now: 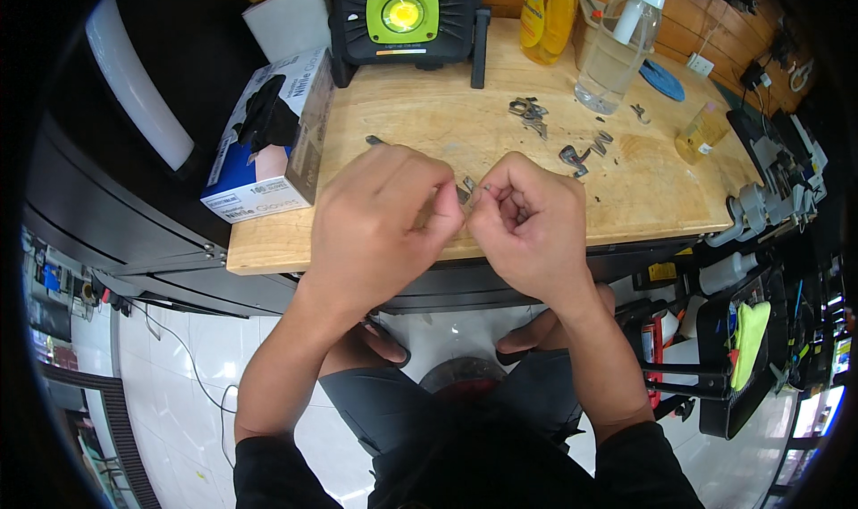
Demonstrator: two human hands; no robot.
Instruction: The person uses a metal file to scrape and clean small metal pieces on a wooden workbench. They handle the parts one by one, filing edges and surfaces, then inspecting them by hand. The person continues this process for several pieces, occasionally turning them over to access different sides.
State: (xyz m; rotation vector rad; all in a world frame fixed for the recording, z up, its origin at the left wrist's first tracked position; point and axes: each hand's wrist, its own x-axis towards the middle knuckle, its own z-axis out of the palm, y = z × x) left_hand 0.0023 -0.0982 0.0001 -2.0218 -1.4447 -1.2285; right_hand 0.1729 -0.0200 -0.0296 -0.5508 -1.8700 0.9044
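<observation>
My left hand and my right hand meet above the front of a wooden workbench. Both are closed, thumbs and fingers pinched together. Between the fingertips shows a small flat grey metal piece, its ends hidden by the fingers. Past my left hand's knuckles, a dark elongated piece pokes out on the wood. Beyond my right hand lie several small metal parts, in a curled cluster and a nearer group. A smaller bit rests farther right.
A nitrile glove box stands at the left, a lit work light at the back. Behind the parts are a yellow liquid bottle and a clear spray bottle. A cup stands near the right edge; a black cart is below.
</observation>
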